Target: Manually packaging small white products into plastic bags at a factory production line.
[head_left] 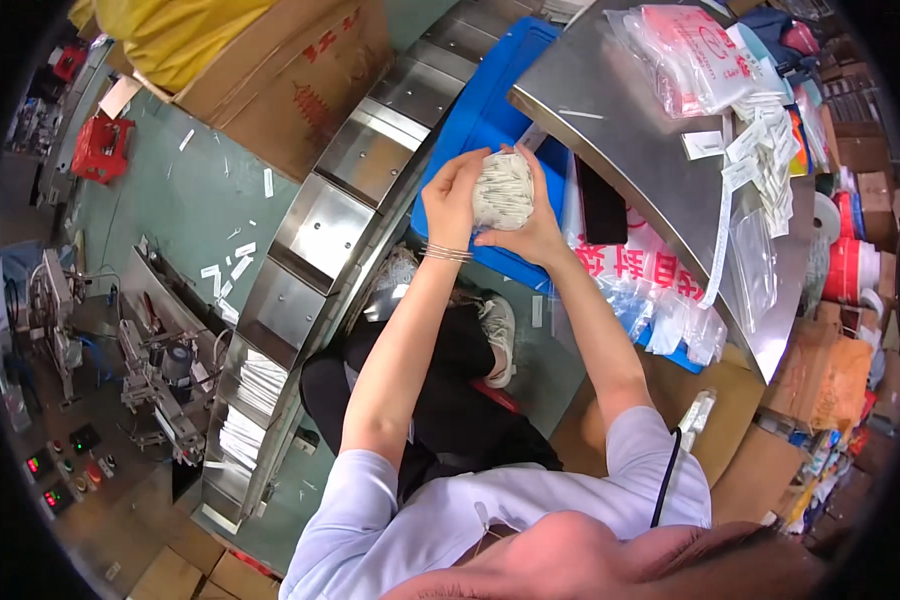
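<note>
Between my two hands is a thick bundle of thin white packets (503, 190), with their narrow edges facing up. My left hand (451, 203) curves round its left side, and my right hand (536, 222) wraps its right side, thumb at the lower edge. Both hands are closed on it, above a blue plastic bin (470, 118). What lies in the bin under the bundle is mostly hidden. Similar white packets (262, 382) stand stacked in a metal compartment of the conveyor at lower left.
A metal conveyor (319, 228) with compartments runs along my left. At right, a steel table (610, 85) with a sharp corner bears printed plastic bags (692, 60) and loose white packets (765, 150). A dark phone-like slab (602, 205) lies below its edge. A large cardboard box (300, 95) stands beyond the conveyor.
</note>
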The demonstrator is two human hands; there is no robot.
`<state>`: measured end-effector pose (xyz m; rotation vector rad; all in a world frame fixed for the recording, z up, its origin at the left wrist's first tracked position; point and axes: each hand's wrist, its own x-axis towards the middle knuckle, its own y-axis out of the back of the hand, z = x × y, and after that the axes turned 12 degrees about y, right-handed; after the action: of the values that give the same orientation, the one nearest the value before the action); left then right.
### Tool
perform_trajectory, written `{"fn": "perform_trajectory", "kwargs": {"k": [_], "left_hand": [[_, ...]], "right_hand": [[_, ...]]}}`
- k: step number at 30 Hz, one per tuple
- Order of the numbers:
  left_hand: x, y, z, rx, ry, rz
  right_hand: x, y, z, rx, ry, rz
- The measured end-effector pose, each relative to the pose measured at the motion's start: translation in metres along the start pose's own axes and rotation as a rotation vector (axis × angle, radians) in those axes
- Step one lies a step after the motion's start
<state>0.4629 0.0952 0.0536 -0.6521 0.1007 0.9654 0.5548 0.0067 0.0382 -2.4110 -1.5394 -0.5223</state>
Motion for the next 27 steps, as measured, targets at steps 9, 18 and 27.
{"fn": "perform_trajectory", "kwargs": {"k": [9, 18, 27], "left_hand": [[0.007, -0.003, -0.006, -0.065, 0.000, -0.165], [-0.078, 0.005, 0.034, -0.161, 0.118, -0.082], [-0.215, 0.071, 0.061, -0.697, 0.235, 0.024]], "right_hand": [[-0.002, -0.005, 0.009, -0.034, -0.064, 0.017], [-0.014, -0.039, -0.053, 0.010, -0.089, -0.007], [-0.070, -0.101, -0.091, 0.405, -0.393, -0.291]]}}
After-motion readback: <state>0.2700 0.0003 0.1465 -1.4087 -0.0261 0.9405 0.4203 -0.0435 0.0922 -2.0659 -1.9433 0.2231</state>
